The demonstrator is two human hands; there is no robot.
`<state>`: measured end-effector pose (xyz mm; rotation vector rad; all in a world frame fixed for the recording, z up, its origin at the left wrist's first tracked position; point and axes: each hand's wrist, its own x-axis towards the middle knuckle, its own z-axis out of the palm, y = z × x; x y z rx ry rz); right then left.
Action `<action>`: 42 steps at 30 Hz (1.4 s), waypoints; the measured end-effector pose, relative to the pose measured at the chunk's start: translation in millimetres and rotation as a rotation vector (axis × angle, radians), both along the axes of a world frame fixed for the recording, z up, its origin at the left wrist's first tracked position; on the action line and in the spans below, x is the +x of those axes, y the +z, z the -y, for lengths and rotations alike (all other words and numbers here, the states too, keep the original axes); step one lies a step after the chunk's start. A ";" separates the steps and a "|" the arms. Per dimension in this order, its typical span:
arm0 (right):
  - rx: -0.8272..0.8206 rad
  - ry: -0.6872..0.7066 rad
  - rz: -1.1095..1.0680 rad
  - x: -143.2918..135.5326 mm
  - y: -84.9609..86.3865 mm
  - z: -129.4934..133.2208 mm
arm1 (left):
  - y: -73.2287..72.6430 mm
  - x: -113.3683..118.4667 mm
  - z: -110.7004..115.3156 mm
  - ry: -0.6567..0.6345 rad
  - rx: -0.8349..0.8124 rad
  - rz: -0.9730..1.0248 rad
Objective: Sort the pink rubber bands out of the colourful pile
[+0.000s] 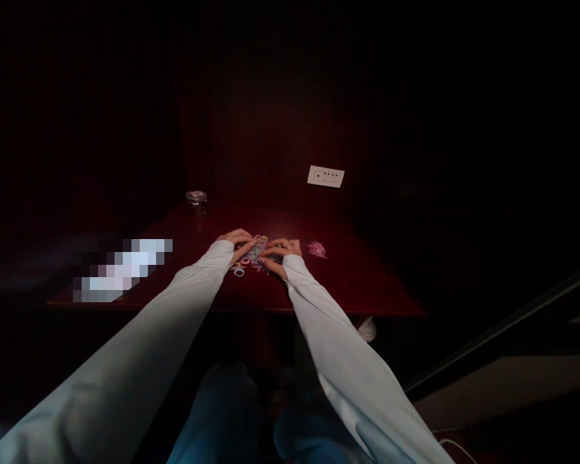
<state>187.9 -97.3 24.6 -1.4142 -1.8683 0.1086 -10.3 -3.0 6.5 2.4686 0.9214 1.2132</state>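
A small heap of pastel rings that look like hair ties (257, 252) lies on the dark red table, between my two hands. My left hand (238, 241) rests against its left side, fingers stretched towards the heap. From the right, my right hand (281, 250) reaches into the heap with fingers apart, the tips touching it. One pale ring (239, 272) lies at the near edge of the heap. To the right of my right hand is a small pile of thin pink pieces (317, 249), their kind too small to tell.
A clear round jar with a pinkish lid (196, 197) stands at the back left of the table (357, 283). A blurred-out pale object (125, 270) lies at the left edge. A white wall socket (325, 176) is behind the table. The surroundings are very dark.
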 end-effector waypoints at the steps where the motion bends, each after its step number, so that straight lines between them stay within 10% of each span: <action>1: -0.013 0.009 0.010 -0.2 0.2 0.6 | 1.1 0.1 2.9 0.027 0.004 -0.025; 10: -0.080 0.013 0.044 2.0 -2.0 5.8 | 21.1 -8.5 17.6 0.242 -0.046 0.017; 19: -0.078 -0.142 -0.001 15.0 -6.2 0.6 | 16.9 1.9 31.4 -0.177 -0.089 -0.190; 42: -0.042 -0.146 0.037 14.8 0.2 7.5 | -4.3 8.2 12.6 -0.024 -0.116 -0.215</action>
